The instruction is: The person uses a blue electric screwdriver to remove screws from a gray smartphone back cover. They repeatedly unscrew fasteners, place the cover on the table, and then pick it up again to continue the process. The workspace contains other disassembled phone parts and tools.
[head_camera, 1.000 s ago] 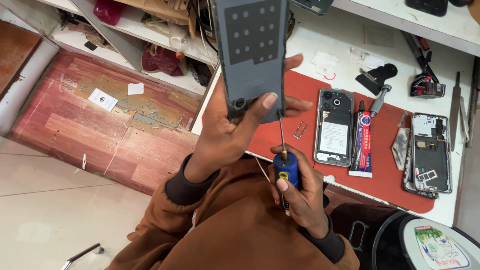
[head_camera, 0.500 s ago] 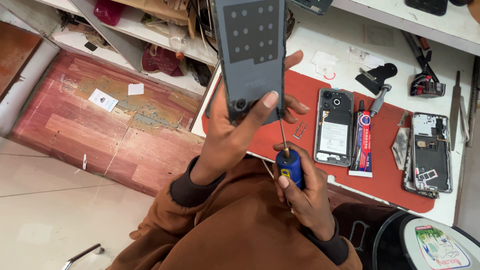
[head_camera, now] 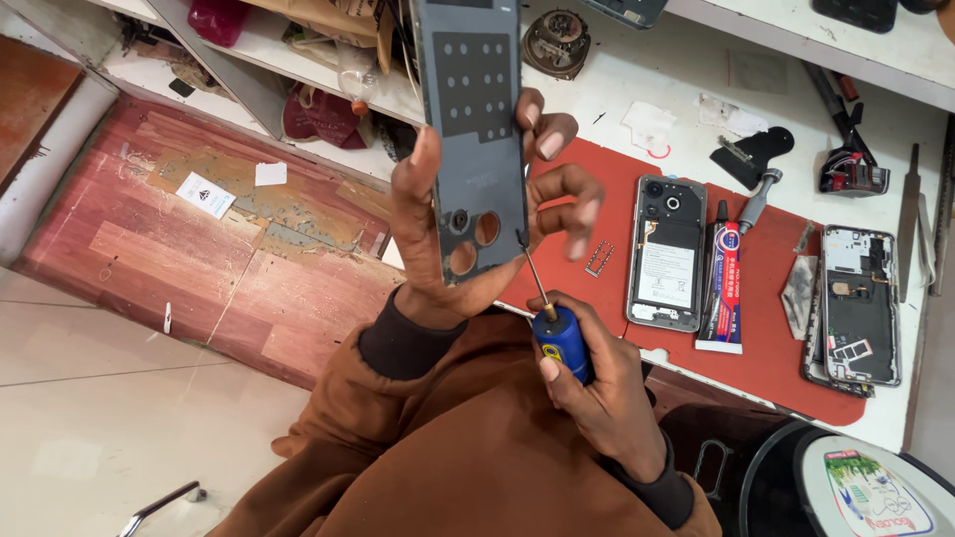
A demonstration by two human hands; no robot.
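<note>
My left hand [head_camera: 448, 239] holds a grey phone back cover [head_camera: 471, 109] upright in front of me, its inner side facing me and its camera holes at the bottom. My right hand [head_camera: 597, 383] grips a blue-handled screwdriver [head_camera: 562, 338]. Its thin shaft points up and its tip touches the cover's lower right edge. Both arms wear brown sleeves. Behind the hands lies a red work mat [head_camera: 766, 328] on a white bench.
On the mat lie an opened phone body [head_camera: 667, 254], a glue tube [head_camera: 724, 283], a small connector part [head_camera: 599, 258] and another opened phone frame [head_camera: 858, 303]. Tools [head_camera: 851, 169] lie on the bench. Shelves and a wooden floor panel [head_camera: 179, 259] are at the left.
The left hand has turned the cover and shifted its grip, its fingers now spread on the right side. The screwdriver tip has come up to the cover's lower edge.
</note>
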